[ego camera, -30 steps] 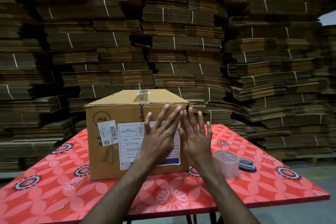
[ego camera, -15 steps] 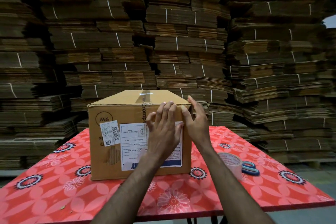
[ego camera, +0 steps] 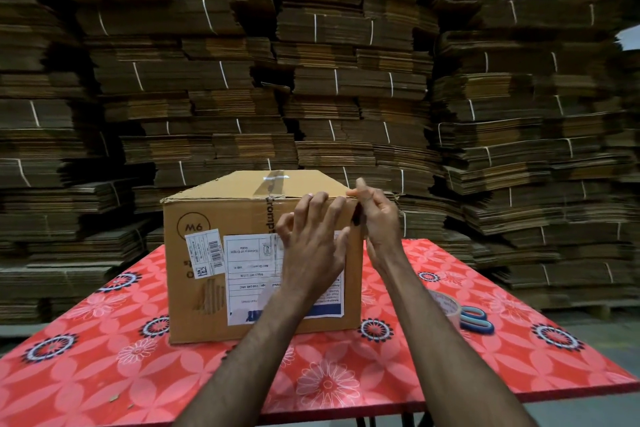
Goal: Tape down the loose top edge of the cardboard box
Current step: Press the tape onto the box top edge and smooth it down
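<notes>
A brown cardboard box (ego camera: 207,305) stands on the red flowered table (ego camera: 104,374), with white labels on its front and clear tape across the top seam. My left hand (ego camera: 311,239) lies flat against the upper right of the front face, fingers apart, fingertips at the top edge. My right hand (ego camera: 377,215) wraps the box's top right front corner, thumb on the top edge and fingers curled down the right side. Whether a strip of tape lies under my fingers cannot be told. A roll of tape (ego camera: 446,305) sits to the right of the box, partly behind my right forearm.
Blue-handled scissors (ego camera: 474,319) lie just right of the tape roll. High stacks of flattened, tied cardboard (ego camera: 346,62) fill the whole background behind and beside the table. The table's front edge runs close below my forearms.
Both hands have risen from the middle of the front face to the top right edge. My right hand went around the corner and curled onto it.
</notes>
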### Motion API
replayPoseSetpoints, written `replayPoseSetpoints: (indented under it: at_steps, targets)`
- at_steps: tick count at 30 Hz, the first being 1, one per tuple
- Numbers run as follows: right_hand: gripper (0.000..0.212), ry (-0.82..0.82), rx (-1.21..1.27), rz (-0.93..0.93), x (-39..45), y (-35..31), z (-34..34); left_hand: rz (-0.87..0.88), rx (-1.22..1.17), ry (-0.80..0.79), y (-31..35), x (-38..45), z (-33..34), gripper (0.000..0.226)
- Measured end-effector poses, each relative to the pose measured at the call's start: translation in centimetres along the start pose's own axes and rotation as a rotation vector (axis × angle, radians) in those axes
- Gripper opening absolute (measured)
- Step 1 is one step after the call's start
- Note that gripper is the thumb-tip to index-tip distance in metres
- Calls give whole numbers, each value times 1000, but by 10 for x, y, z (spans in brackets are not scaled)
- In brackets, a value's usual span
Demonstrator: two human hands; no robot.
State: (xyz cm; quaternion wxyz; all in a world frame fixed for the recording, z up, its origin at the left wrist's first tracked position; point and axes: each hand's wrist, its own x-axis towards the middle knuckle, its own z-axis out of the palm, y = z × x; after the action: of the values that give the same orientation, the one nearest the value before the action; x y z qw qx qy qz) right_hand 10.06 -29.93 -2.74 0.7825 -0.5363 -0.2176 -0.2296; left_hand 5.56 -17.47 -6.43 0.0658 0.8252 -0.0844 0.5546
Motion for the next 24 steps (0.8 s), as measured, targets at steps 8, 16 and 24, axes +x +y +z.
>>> replayPoseSetpoints:
  at_steps: [8,16,24]
  targets:
    - [21,-30,204,79,-1,8,-3,13,79,-35,-1,2,0,50]
    - [35,80,-288,-106,-16,18,-7,3,-10,-9,1,8,-4,46]
    - [42,9,-319,-70,-40,30,-12,134,-31,-137,8,46,-10,38]
